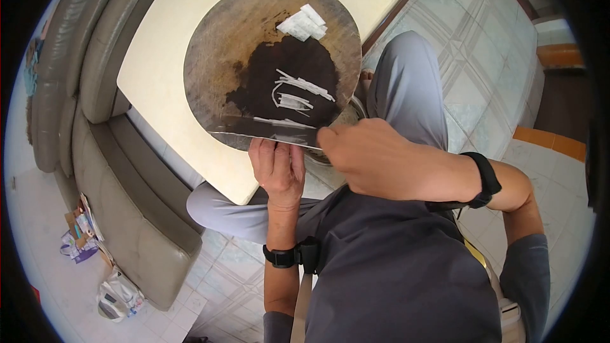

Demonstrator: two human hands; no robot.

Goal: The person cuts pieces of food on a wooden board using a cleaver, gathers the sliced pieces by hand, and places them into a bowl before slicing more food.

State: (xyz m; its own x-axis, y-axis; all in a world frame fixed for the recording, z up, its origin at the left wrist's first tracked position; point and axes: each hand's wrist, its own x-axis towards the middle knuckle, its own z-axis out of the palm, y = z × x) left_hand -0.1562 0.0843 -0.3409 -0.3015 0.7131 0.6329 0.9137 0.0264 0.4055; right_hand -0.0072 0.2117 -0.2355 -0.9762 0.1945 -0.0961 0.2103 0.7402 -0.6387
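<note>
One cream tabletop (159, 70) stands over a pale tiled floor (483, 57). A grey sofa (95, 121) is to the left of the board, with some bags (95, 260) on the floor beside it. One round wooden board (216, 44) lies on the tabletop, its centre stained dark. On the board lie about ten thin white strips (305, 86) and, near its far rim, two white chunks (304, 24). One knife (267, 134) lies along the board's near rim. The right hand (375, 159) has its fingers closed at the blade's end, with the handle hidden inside. The left hand (277, 168) rests just below the board's near rim, fingers straight and close together, gripping nothing.
</note>
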